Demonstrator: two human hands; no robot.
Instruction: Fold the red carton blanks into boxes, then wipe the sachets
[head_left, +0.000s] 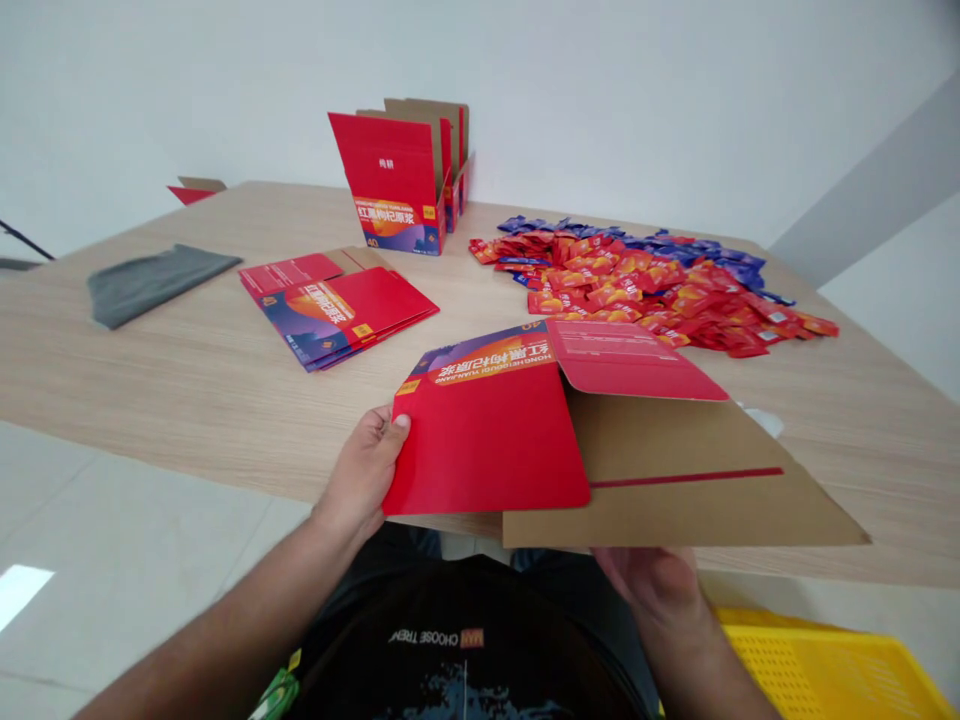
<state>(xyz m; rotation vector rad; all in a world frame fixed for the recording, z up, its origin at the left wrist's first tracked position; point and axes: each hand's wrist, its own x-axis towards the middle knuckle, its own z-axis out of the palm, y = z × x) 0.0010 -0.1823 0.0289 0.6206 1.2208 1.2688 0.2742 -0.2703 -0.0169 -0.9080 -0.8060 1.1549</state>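
A red printed cardboard box (487, 440), partly unfolded with its brown inside showing on the right, is held over the near edge of the table. My left hand (367, 460) grips its left edge, thumb on top and fingers behind. Under the brown flap on the right is my right hand (652, 575); its fingers are mostly hidden by the cardboard and blurred, so its grip cannot be made out. Beyond the box, toward the left, lies a small stack of flattened boxes (330, 305) of the same print.
Several open boxes (394, 185) stand upright against the wall. A heap of red and blue sachets (645, 285) spreads over the table's right side. A grey cloth (161, 280) lies at the left. Below the table's right edge is a yellow plastic basket (825, 655).
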